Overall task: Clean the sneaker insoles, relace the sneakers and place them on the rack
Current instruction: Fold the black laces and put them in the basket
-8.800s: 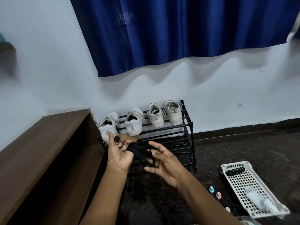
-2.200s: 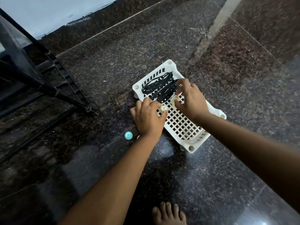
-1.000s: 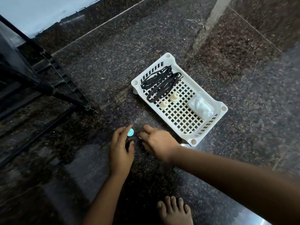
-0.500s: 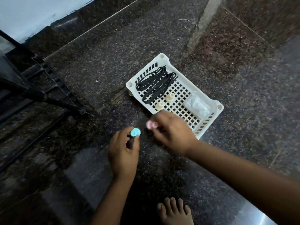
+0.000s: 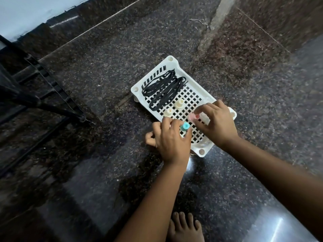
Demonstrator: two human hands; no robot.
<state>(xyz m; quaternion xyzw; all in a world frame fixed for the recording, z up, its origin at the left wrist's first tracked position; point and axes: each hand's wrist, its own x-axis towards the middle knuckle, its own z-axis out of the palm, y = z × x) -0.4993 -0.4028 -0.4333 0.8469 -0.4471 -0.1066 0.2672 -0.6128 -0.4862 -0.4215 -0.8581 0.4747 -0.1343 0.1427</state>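
Note:
A white perforated plastic tray (image 5: 170, 61) lies on the dark granite floor. Black shoelaces (image 5: 164, 88) are coiled at its far end. Two cream-coloured small caps (image 5: 179, 103) stand on the tray's mesh near the laces. My left hand (image 5: 172, 138) pinches a small teal cap (image 5: 185, 126) over the tray's near left edge. My right hand (image 5: 217, 122) pinches a small pink cap (image 5: 193, 116) over the tray's middle. My right hand hides the white bundle seen earlier at the tray's near end. No sneakers are in view.
The black metal shoe rack's leg and lower bars (image 5: 57, 95) stand at the left. A white wall base (image 5: 26, 13) runs along the top left. A pale strip (image 5: 216, 23) crosses the floor beyond the tray. A bare foot (image 5: 185, 227) rests at the bottom.
Both hands picked the teal and pink caps off the floor beside the tray and carried them up over the tray. Before that, the laces went into the tray.

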